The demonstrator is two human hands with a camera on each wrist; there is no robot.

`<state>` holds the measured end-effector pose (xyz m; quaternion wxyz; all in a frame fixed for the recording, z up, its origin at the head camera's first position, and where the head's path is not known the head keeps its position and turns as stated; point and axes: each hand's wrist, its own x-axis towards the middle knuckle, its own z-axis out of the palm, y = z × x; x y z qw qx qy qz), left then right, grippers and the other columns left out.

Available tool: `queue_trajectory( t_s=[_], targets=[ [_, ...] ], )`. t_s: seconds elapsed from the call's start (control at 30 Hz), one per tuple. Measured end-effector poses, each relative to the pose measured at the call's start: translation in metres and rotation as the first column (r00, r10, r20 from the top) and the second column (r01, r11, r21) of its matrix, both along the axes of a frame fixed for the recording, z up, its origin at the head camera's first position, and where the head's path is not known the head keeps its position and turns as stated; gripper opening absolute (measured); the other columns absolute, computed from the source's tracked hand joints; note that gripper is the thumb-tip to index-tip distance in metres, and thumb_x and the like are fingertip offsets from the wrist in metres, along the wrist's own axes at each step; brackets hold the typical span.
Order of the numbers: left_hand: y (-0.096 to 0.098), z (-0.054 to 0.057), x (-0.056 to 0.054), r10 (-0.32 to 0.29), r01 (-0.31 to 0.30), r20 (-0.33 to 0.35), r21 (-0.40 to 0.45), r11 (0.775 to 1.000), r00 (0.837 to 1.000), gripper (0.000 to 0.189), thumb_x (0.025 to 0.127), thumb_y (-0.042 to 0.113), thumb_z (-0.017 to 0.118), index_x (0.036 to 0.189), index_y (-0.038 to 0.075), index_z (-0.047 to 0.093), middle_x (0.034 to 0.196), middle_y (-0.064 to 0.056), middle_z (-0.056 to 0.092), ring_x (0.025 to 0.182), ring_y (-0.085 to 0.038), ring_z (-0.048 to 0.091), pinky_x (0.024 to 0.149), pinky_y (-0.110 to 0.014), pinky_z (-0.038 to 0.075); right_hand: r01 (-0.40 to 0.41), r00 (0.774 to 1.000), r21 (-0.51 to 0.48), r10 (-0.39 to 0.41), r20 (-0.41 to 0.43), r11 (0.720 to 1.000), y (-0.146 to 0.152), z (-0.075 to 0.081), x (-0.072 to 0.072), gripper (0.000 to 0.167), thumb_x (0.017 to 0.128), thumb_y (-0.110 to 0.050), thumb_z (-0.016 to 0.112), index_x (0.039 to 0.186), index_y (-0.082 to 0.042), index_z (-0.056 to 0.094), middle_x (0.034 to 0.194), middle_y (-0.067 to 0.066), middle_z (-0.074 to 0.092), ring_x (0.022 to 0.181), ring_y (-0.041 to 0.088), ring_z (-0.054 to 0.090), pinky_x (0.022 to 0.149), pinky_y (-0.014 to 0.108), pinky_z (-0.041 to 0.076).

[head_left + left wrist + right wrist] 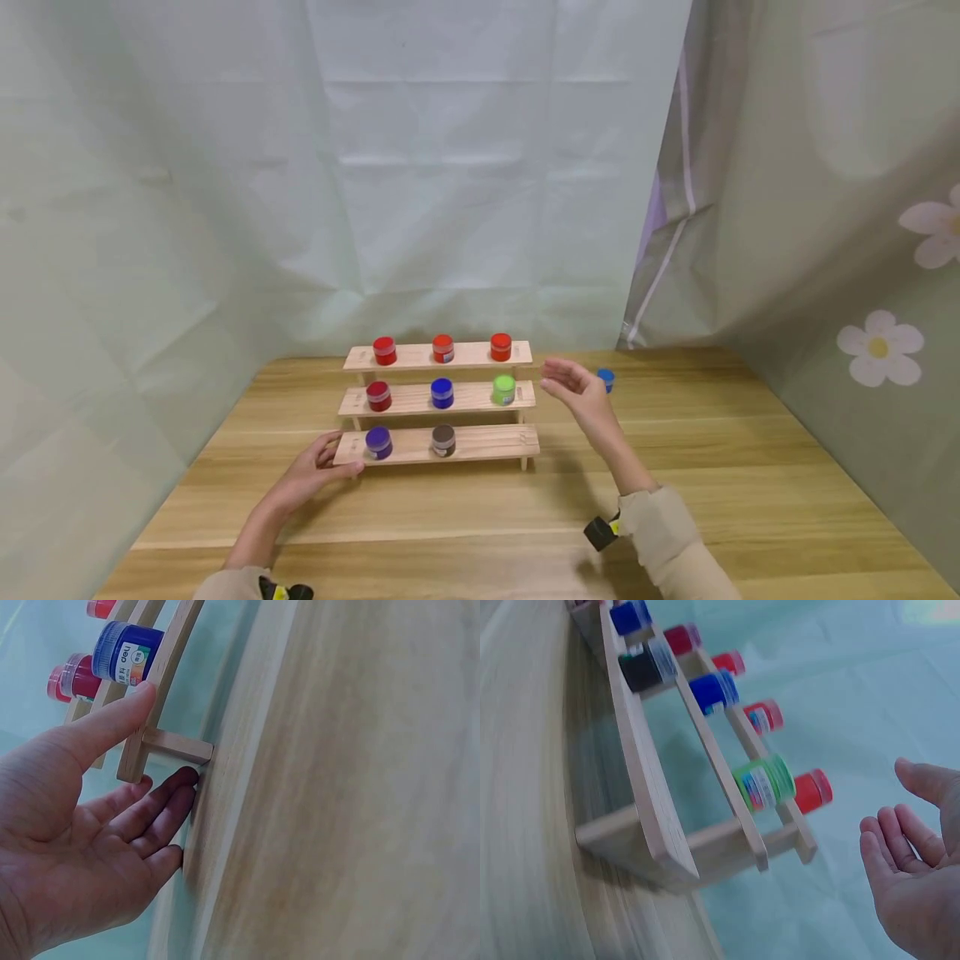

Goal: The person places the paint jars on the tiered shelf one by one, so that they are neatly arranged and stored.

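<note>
A three-tier wooden display rack [487,446] stands on the table with small lidded paint jars on its shelves. My left hand [311,473] holds the left end of the lowest shelf, thumb [124,712] along its front edge and fingers round the end. Nearest to it is a purple-blue jar [378,443], with a dark jar [443,441] further right. Nothing is in my right hand [581,398], raised just right of the rack with its fingers loosely bent. A green jar [504,390] sits at the middle shelf's right end, beside a blue jar [442,393].
Red jars, one of them this red jar [501,347], line the top shelf; a dark red jar [378,396] stands on the middle one. Behind my right hand, another blue jar [606,380] is on the wooden table [450,517]. Pale curtains [480,167] hang behind and at the sides.
</note>
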<state>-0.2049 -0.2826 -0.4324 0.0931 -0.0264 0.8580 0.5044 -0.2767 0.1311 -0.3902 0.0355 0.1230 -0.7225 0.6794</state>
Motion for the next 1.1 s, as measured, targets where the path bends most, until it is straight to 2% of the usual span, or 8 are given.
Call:
queue_trajectory(
  t_s=[0.2,0.37,0.47,0.63,0.8,0.93,1.0,1.1],
  targets=[
    [0.0,0.0,0.0,0.004,-0.004,-0.003,0.004,1.0,1.0,0.086,0.092,0.029,0.067,0.152,-0.005,0.015,0.148,-0.035,0.036,0.136,-0.047,0.041,0.111,-0.059,0.035,0.047,0.999,0.028,-0.047,-0.015,0.998,0.018,-0.002,-0.009,0.045,0.092,-0.017,0.067,0.133,-0.001,0.055,0.132,0.018,0.06,0.107,0.001,0.061,0.091,0.013,0.05],
    [0.0,-0.001,0.0,-0.005,0.005,-0.01,0.012,1.0,1.0,0.085,0.092,0.028,0.068,0.151,-0.006,0.017,0.147,-0.035,0.038,0.135,-0.046,0.042,0.111,-0.058,0.035,0.108,0.994,-0.014,-0.107,0.019,0.994,0.04,-0.002,-0.019,0.047,0.094,-0.014,0.065,0.135,0.003,0.051,0.114,-0.009,0.066,0.099,-0.008,0.06,0.087,0.01,0.049],
    [0.0,-0.001,0.0,-0.008,0.008,-0.012,0.018,1.0,1.0,0.085,0.092,0.028,0.068,0.151,-0.006,0.016,0.147,-0.035,0.038,0.135,-0.046,0.042,0.111,-0.058,0.035,0.162,0.986,-0.022,-0.161,0.041,0.987,0.054,-0.002,-0.026,0.049,0.094,-0.016,0.065,0.137,0.002,0.05,0.111,-0.016,0.064,0.098,-0.01,0.059,0.086,0.007,0.047],
    [0.001,0.0,0.001,-0.004,0.004,-0.01,0.018,1.0,1.0,0.086,0.092,0.028,0.068,0.151,-0.006,0.016,0.147,-0.036,0.037,0.135,-0.047,0.041,0.11,-0.058,0.036,0.229,0.971,0.017,-0.23,0.06,0.973,0.074,-0.005,-0.038,0.052,0.094,-0.02,0.066,0.139,-0.001,0.049,0.124,-0.006,0.063,0.099,-0.013,0.056,0.089,0.004,0.044],
    [0.002,0.002,0.002,-0.002,0.002,-0.006,0.006,1.0,1.0,0.086,0.091,0.029,0.068,0.151,-0.005,0.016,0.148,-0.036,0.036,0.136,-0.047,0.04,0.11,-0.059,0.035,0.261,0.96,0.053,-0.265,0.094,0.964,0.088,-0.015,-0.044,0.052,0.095,-0.02,0.064,0.142,-0.003,0.047,0.126,-0.008,0.062,0.103,-0.01,0.055,0.09,0.004,0.041],
    [0.004,0.004,0.004,0.003,-0.003,0.001,0.003,1.0,1.0,0.087,0.091,0.03,0.068,0.151,-0.005,0.016,0.148,-0.037,0.034,0.137,-0.048,0.038,0.111,-0.059,0.035,0.279,0.949,0.108,-0.291,0.12,0.954,0.095,-0.026,-0.048,0.053,0.096,-0.022,0.062,0.143,-0.003,0.045,0.143,0.011,0.053,0.099,-0.014,0.053,0.088,0.002,0.039],
    [0.004,0.004,0.004,0.003,-0.003,0.0,0.005,1.0,1.0,0.087,0.091,0.03,0.068,0.151,-0.006,0.016,0.148,-0.037,0.035,0.137,-0.048,0.039,0.11,-0.059,0.035,0.292,0.943,0.122,-0.306,0.131,0.949,0.097,-0.031,-0.05,0.054,0.096,-0.023,0.063,0.143,-0.003,0.046,0.146,0.017,0.049,0.092,-0.02,0.05,0.085,0.001,0.039],
    [0.002,0.003,0.004,0.003,-0.003,-0.004,0.007,1.0,1.0,0.087,0.091,0.029,0.068,0.151,-0.006,0.016,0.148,-0.037,0.035,0.136,-0.048,0.039,0.11,-0.058,0.035,0.304,0.937,0.141,-0.322,0.135,0.942,0.097,-0.037,-0.054,0.054,0.095,-0.023,0.064,0.142,-0.002,0.047,0.147,0.021,0.048,0.095,-0.017,0.053,0.083,-0.001,0.04]
  ],
)
